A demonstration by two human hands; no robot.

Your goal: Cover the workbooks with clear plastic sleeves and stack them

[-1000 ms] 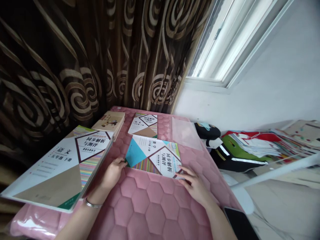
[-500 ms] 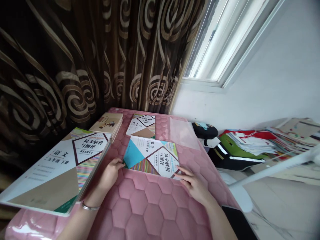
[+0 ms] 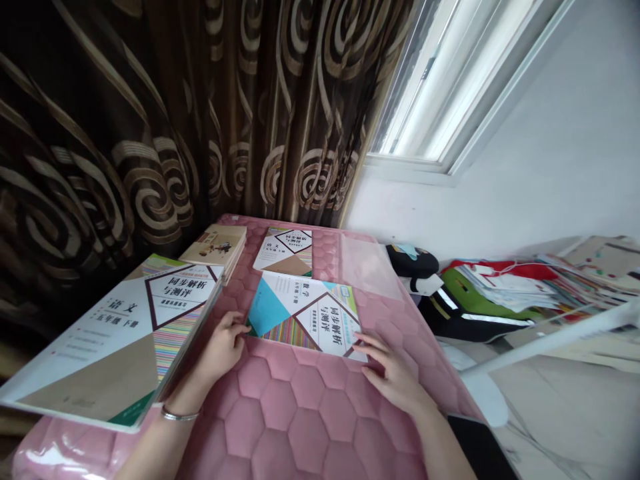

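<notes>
A workbook (image 3: 287,317) with a white, blue and striped cover lies flat on the pink padded table cover (image 3: 295,400). My left hand (image 3: 224,343) is at its near left corner, with bent fingers closed on that corner. At the right end of the workbook, my right hand (image 3: 393,373) has its fingers stretched out and apart, the fingertips on the cover's edge and the thumb off it. Just beyond lies a smaller-looking booklet (image 3: 284,253) with a similar cover. Left of my left hand sits a large workbook stack (image 3: 120,333).
Tan booklets (image 3: 215,247) are stacked behind the large workbook. A clear plastic sheet (image 3: 367,263) lies at the far right of the table. A black phone-like object (image 3: 480,447) is beside my right forearm. Papers and a green bag (image 3: 480,297) stand past the right edge, near a white pole (image 3: 545,343).
My right thumb has drawn away from the workbook's near edge, and the right fingers have spread a little. The left hand stays at its corner. The view has shifted slightly.
</notes>
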